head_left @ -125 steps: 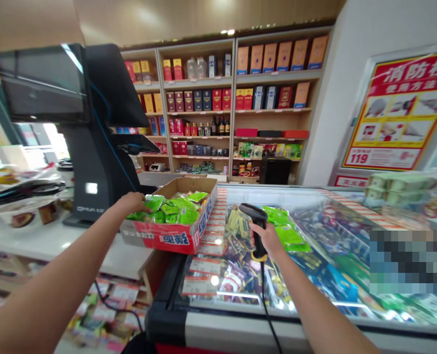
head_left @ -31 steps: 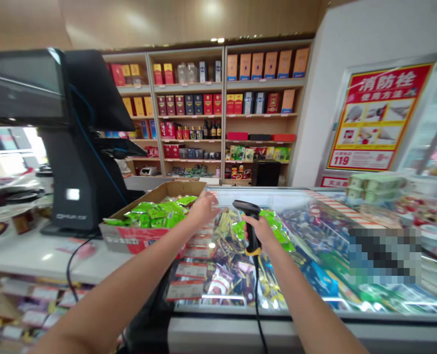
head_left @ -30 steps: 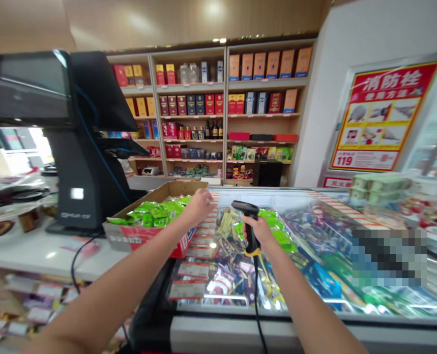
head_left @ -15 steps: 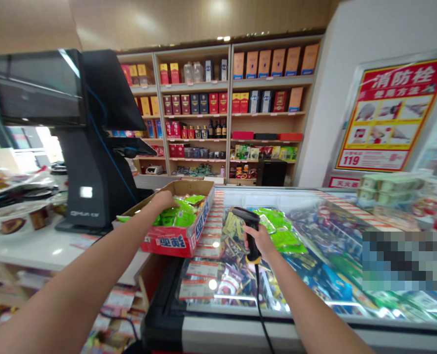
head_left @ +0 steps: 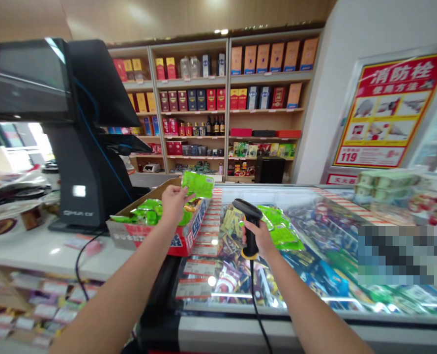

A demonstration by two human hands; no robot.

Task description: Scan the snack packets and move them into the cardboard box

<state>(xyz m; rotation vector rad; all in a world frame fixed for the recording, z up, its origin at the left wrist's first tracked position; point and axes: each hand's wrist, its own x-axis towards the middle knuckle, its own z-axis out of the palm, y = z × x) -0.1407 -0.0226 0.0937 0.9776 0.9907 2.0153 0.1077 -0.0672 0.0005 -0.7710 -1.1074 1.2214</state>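
Note:
My left hand [head_left: 174, 204] pinches a bright green snack packet [head_left: 199, 185] by its left edge, above a cardboard box [head_left: 130, 237]. More green packets [head_left: 146, 211] lie inside that box, some of them hidden behind my wrist and forearm. Closed round the handle of a black barcode scanner [head_left: 248, 211] is my right hand [head_left: 257, 236]; the scanner's cable hangs down in front of the freezer. Just behind and right of the right hand, several green packets [head_left: 286, 233] lie in a pile on the glass top.
A dark checkout terminal [head_left: 81, 147] stands on the white counter [head_left: 48, 250] at left. Frozen goods show through the freezer's glass lid [head_left: 314, 265]. Pale green egg cartons [head_left: 384, 182] sit at the far right. Shelves of boxed bottles [head_left: 211, 100] line the back wall.
My left hand has come up out of the box and moved right, with a green packet in its fingers. The right hand keeps the scanner over the glass. The view has shifted slightly.

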